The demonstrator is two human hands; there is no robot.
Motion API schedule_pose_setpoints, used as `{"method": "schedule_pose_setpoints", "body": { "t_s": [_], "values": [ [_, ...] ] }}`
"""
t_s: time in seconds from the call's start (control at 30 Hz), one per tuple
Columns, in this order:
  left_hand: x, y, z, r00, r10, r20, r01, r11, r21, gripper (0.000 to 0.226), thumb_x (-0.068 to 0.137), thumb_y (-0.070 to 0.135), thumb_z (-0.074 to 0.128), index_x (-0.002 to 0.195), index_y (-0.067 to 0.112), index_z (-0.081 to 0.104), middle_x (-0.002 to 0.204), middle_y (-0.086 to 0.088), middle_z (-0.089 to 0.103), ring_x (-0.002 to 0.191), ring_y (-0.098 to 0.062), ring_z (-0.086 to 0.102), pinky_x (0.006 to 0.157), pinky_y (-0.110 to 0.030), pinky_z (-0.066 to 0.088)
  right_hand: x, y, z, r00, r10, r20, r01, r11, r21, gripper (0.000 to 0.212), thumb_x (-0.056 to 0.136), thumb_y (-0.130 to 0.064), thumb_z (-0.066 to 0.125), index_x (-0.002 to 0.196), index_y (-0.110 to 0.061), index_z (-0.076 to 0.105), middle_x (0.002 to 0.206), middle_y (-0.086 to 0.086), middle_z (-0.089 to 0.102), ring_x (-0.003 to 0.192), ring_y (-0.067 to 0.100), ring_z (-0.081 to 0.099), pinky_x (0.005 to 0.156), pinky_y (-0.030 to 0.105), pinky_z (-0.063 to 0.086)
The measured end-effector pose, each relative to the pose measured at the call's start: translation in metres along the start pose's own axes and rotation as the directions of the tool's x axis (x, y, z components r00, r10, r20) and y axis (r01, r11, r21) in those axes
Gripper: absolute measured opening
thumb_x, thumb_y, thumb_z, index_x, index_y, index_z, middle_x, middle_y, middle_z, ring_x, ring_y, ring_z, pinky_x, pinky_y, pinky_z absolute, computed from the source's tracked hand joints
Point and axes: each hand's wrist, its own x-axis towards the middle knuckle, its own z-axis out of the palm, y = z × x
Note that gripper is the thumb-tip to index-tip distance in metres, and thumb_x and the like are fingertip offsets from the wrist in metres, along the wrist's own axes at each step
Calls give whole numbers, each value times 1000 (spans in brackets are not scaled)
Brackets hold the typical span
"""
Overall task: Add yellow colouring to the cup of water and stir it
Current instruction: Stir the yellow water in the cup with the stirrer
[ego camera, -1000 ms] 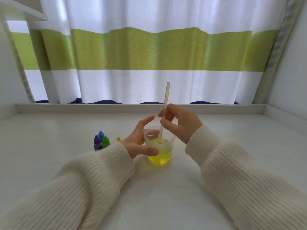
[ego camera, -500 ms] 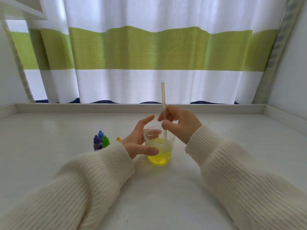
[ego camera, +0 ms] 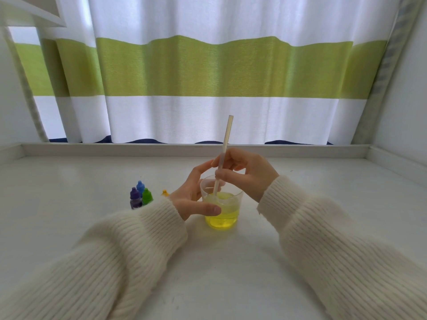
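Yellow water, clear cup point(ego camera: 221, 212) | right hand point(ego camera: 250, 172) pinches straw point(ego camera: 225, 144) | left hand point(ego camera: 191, 195) clasps cup

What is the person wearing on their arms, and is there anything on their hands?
Both arms are in a fluffy cream-white knitted sweater with ribbed lines. The left sleeve and right sleeve end in loose cuffs at the wrists. The left hand and right hand are bare: no gloves, rings or watch show.

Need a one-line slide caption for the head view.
Right hand stirs yellow water in a clear plastic cup with a pale straw; left hand steadies the cup.
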Motion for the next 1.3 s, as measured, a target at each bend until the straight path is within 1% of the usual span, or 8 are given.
{"method": "schedule_pose_setpoints", "body": {
  "t_s": [0.17, 0.27, 0.4, 0.67, 0.93, 1.03, 1.2, 1.3],
  "values": [
    [1, 1, 0, 1000, -1, 4, 1, 1000, 10, 91, 52, 3, 76, 105, 66, 38, 112, 11, 59, 106, 1, 54, 83, -25, 46, 2, 2, 0, 1000, -7, -17, 6, 998, -65, 8, 81, -24, 62, 87, -29, 61, 76, -15, 64, 75, -6, 57, 77, 14, 42],
    [1, 0, 0, 1000, -8, 0, 8, 1000, 8, 94, 48, 8, 79, 112, 61, 34, 113, 10, 59, 107, -2, 54, 86, -26, 46, 3, 4, -1, 999, -8, -36, 3, 992, -123, 8, 83, -25, 60, 88, -30, 59, 79, -15, 64, 76, -5, 58, 72, 7, 40],
    [3, -2, -2, 1000, -27, 13, 27, 1000, 12, 93, 54, 3, 76, 113, 57, 29, 107, 18, 63, 102, 1, 56, 79, -22, 49, 3, 6, -3, 998, -13, -59, 1, 981, -192, 9, 83, -24, 58, 88, -32, 57, 78, -15, 62, 75, -6, 57, 65, 5, 38],
    [3, -3, -2, 1000, -26, -7, 26, 1000, 8, 90, 54, 5, 76, 106, 64, 33, 112, 15, 57, 102, 4, 55, 75, -21, 50, 3, 9, -7, 993, 0, -115, -30, 967, -255, 8, 77, -25, 54, 79, -33, 54, 74, -11, 60, 74, 3, 58, 69, 22, 47],
    [2, -3, -1, 1000, -22, -10, 22, 1000, 14, 90, 53, 6, 76, 107, 63, 33, 113, 13, 58, 103, 2, 55, 79, -23, 50, 1, 4, -6, 995, 35, -90, -51, 983, -178, 5, 74, -26, 54, 76, -28, 57, 75, -4, 62, 74, 12, 59, 76, 33, 51],
    [3, -5, -3, 1000, -25, -3, 25, 999, 23, 90, 54, 5, 77, 104, 66, 34, 110, 16, 58, 102, 3, 55, 77, -21, 50, 1, 3, -5, 997, 32, -65, -40, 992, -121, 7, 73, -24, 55, 76, -29, 59, 74, -5, 63, 75, 7, 58, 78, 28, 50],
    [4, -5, -3, 1000, -23, -8, 23, 999, 28, 93, 55, 4, 77, 112, 61, 31, 115, 12, 57, 107, -4, 55, 88, -32, 46, 2, 2, -1, 999, 29, -15, -30, 999, -41, 9, 75, -19, 60, 79, -26, 62, 75, -7, 65, 74, 3, 60, 77, 21, 49],
    [4, -4, -3, 1000, -6, 19, 6, 999, 35, 90, 56, 3, 75, 112, 59, 31, 109, 17, 62, 103, -1, 56, 79, -23, 49, 2, 2, 0, 1000, 14, -3, -14, 1000, -5, 7, 76, -20, 62, 82, -25, 63, 76, -8, 66, 73, -1, 60, 77, 15, 45]
  ]
}}
